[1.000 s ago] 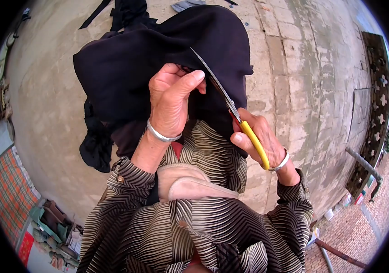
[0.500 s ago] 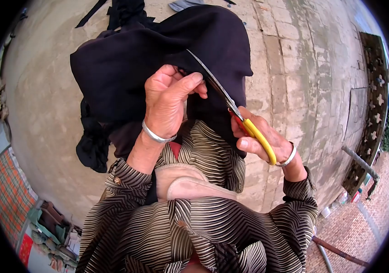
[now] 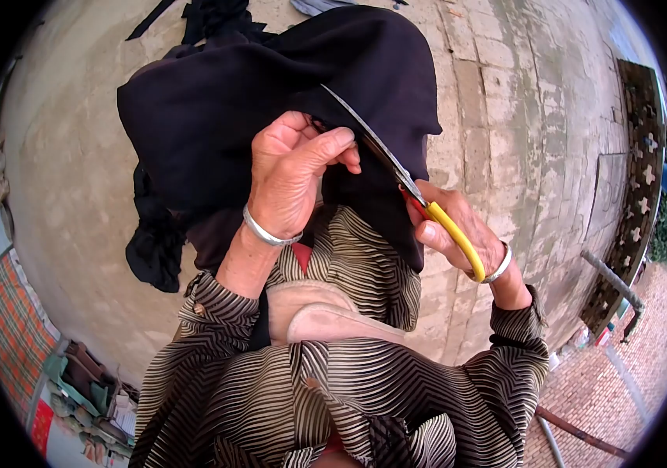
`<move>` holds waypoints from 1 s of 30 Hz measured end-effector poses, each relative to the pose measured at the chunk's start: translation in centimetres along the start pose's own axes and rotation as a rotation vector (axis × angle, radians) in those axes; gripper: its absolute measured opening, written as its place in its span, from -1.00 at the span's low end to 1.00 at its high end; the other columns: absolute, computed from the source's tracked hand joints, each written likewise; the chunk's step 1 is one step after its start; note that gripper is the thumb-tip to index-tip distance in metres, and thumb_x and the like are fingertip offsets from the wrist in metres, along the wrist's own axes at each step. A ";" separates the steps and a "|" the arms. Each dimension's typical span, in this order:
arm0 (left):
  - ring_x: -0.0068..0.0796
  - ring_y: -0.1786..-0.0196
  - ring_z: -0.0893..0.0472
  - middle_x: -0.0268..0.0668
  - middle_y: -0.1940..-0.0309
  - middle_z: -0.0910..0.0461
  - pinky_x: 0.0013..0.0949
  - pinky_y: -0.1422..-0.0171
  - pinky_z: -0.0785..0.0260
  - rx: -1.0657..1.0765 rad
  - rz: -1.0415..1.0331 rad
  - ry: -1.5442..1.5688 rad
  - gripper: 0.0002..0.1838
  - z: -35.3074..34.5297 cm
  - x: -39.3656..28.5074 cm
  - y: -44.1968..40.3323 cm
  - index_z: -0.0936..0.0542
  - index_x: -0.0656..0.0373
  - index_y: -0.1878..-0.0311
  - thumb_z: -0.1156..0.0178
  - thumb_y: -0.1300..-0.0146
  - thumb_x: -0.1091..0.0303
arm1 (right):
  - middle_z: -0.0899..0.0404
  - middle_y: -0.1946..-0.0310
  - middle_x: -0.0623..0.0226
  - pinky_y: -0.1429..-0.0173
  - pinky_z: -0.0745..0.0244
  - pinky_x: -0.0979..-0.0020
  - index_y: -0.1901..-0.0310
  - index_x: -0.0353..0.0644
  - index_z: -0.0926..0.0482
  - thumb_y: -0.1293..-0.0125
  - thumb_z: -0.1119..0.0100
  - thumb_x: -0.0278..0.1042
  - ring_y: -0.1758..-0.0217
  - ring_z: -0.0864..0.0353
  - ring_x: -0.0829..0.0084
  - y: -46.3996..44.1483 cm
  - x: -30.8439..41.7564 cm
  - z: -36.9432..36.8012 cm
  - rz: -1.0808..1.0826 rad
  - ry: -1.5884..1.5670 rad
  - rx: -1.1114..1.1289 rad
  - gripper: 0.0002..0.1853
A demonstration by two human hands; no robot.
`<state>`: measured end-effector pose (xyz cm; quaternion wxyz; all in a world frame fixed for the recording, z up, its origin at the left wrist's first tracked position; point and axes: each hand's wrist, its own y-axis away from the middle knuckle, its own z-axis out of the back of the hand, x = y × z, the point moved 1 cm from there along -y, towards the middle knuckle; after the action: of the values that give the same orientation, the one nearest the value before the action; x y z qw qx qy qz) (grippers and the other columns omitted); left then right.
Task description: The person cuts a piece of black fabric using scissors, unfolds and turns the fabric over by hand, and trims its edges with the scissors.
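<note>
Dark cloth (image 3: 216, 117) lies draped over my lap and knees. My left hand (image 3: 298, 160) pinches a bit of this cloth between thumb and fingers, near its middle. Scissors (image 3: 454, 238) with yellow and red handles are held in my right hand (image 3: 458, 226). Their long blades point up and to the left, just right of my left fingertips and over the cloth. How far the blades are apart is hard to tell. A silvery bracelet circles each wrist.
More black cloth pieces (image 3: 154, 249) hang at the left of my lap, and others (image 3: 216, 19) lie beyond it on the paved ground (image 3: 505, 156). A grey cloth (image 3: 322, 6) is at the top edge. A pipe (image 3: 614, 277) juts out at the right.
My right hand and the scissors have shifted slightly right. My left hand keeps its pinch on the cloth, nearly in place.
</note>
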<state>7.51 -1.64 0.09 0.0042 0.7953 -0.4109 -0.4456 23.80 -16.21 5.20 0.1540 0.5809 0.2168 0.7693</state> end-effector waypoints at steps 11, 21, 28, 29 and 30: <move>-0.45 0.39 -0.64 -0.18 0.38 -0.63 -0.39 0.25 -0.53 0.008 0.011 0.066 -0.90 0.2 -0.5 0.1 -0.53 0.36 0.23 -0.24 -0.20 0.60 | -0.16 0.70 0.26 0.51 -0.18 0.32 0.48 -0.34 -0.37 -0.24 -0.24 0.26 0.62 -0.17 0.46 -0.2 0.2 1.2 -0.015 0.131 -0.028 -0.34; -0.44 0.40 -0.63 -0.16 0.37 -0.63 -0.40 0.24 -0.53 -0.019 0.010 0.133 -0.94 0.4 -0.6 0.0 -0.53 0.35 0.25 -0.19 -0.23 0.57 | -0.19 0.69 0.20 0.50 -0.19 0.27 0.54 -0.37 -0.34 -0.24 -0.26 0.22 0.64 -0.19 0.37 -0.8 1.3 1.9 -0.064 0.190 -0.010 -0.33; -0.47 0.39 -0.64 -0.18 0.39 -0.64 -0.41 0.20 -0.54 -0.070 -0.095 0.030 -0.95 0.5 -0.2 -0.1 -0.52 0.34 0.29 -0.20 -0.22 0.59 | -0.25 0.65 0.12 0.41 -0.27 0.22 0.46 -0.36 -0.36 -0.25 -0.25 0.21 0.58 -0.27 0.20 -0.9 1.6 2.4 -0.053 0.264 0.056 -0.36; -0.47 0.39 -0.64 -0.19 0.39 -0.64 -0.42 0.20 -0.55 -0.089 -0.101 0.023 -0.94 0.4 -0.3 0.0 -0.51 0.33 0.30 -0.21 -0.22 0.60 | -0.25 0.65 0.12 0.41 -0.27 0.22 0.46 -0.36 -0.36 -0.25 -0.25 0.21 0.58 -0.27 0.20 -0.9 1.4 2.5 -0.054 0.267 0.055 -0.36; -0.47 0.39 -0.64 -0.19 0.39 -0.64 -0.42 0.20 -0.55 -0.088 -0.102 0.026 -0.94 0.3 -0.3 0.0 -0.51 0.33 0.30 -0.21 -0.22 0.60 | -0.25 0.65 0.11 0.40 -0.28 0.22 0.44 -0.36 -0.36 -0.26 -0.24 0.21 0.57 -0.28 0.20 -1.0 1.2 2.4 -0.035 0.266 0.072 -0.36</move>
<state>7.20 -1.34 0.07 0.0217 0.8201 -0.3497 -0.4525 25.76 -14.44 6.22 0.1164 0.4749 0.2728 0.8285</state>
